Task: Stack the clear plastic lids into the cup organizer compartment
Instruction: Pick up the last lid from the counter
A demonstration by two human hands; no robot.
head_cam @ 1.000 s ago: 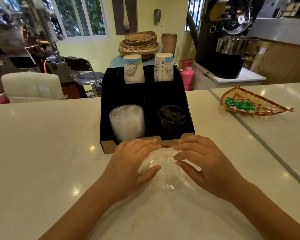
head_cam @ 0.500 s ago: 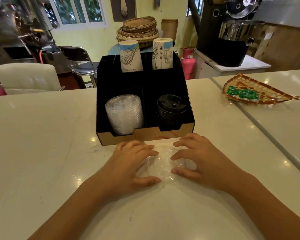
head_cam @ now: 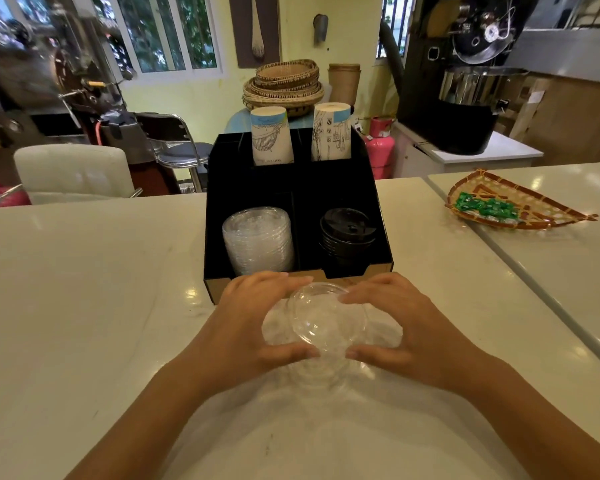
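we have a small batch of clear lids (head_cam: 326, 320) gathered between both hands, just in front of the black cup organizer (head_cam: 381, 237) on the white table (head_cam: 84, 289). our left hand (head_cam: 253, 327) and right hand (head_cam: 413, 327) cup the batch from either side, fingers (head_cam: 291, 353) and thumbs closed around its rim, grasping it. the front left compartment already holds a tall stack of clear lids (head_cam: 258, 240), so much of the job looks done; beside it sit black lids (head_cam: 347, 233), and paper cups (head_cam: 272, 136) stand in the back. what is left, as we judge it, is carrying this batch up and setting it on that stack. compared with half a second ago, the top lid is now tilted up and looks lifted off the table, where before the batch lay flat under our fingers.
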